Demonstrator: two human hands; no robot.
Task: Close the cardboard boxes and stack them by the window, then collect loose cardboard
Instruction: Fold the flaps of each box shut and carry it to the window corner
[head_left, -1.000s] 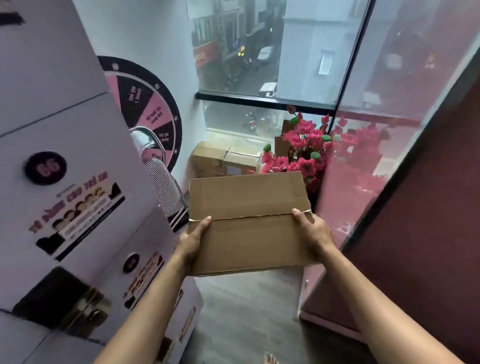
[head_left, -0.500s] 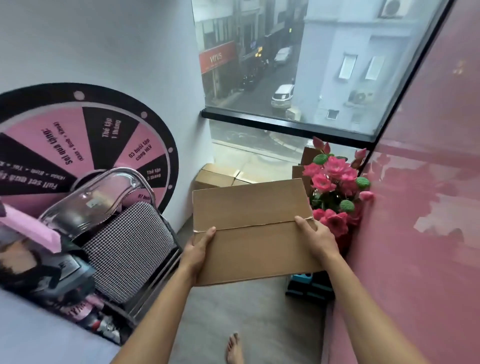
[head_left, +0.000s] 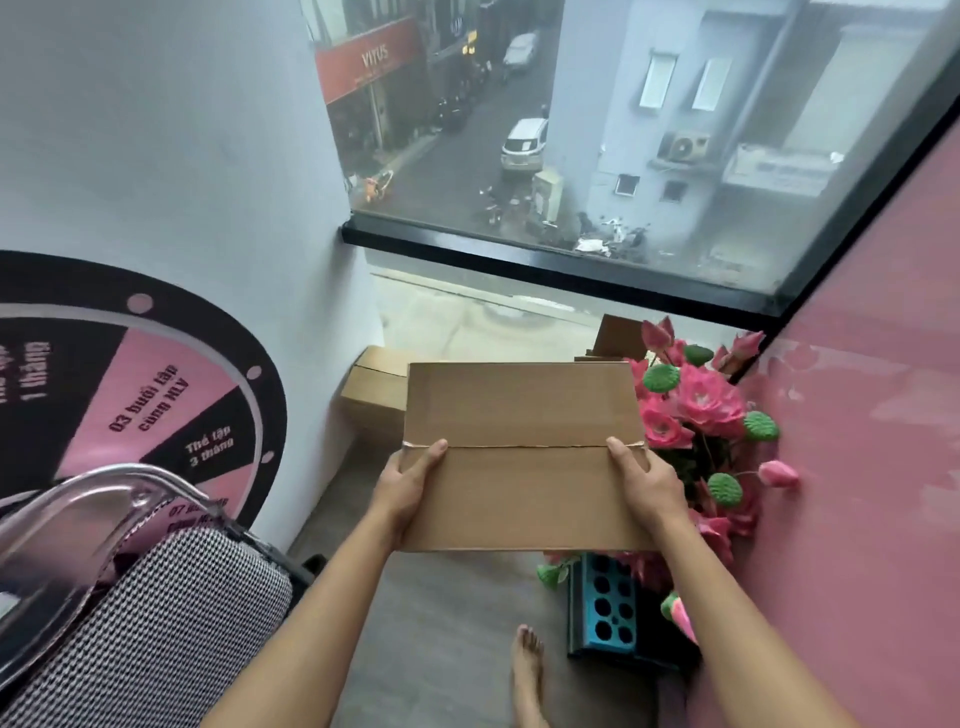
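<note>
- Carrying one closed cardboard box (head_left: 522, 457) toward the window (head_left: 597, 135); I've got my left hand (head_left: 410, 480) and right hand (head_left: 641, 480) clamping its sides, thumbs on top.
- Done: flaps shut.
- Left: setting it on the boxes by the glass (head_left: 374, 389), then loose cardboard.

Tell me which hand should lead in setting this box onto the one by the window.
Left. The left hand grips the carried box on the side nearer the floor box; the right hand is beside the flowers.

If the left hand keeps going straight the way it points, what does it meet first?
Probably the boxes on the floor under the window. The left hand, gripping the carried box, points up-forward toward them; depth is unclear.
</note>
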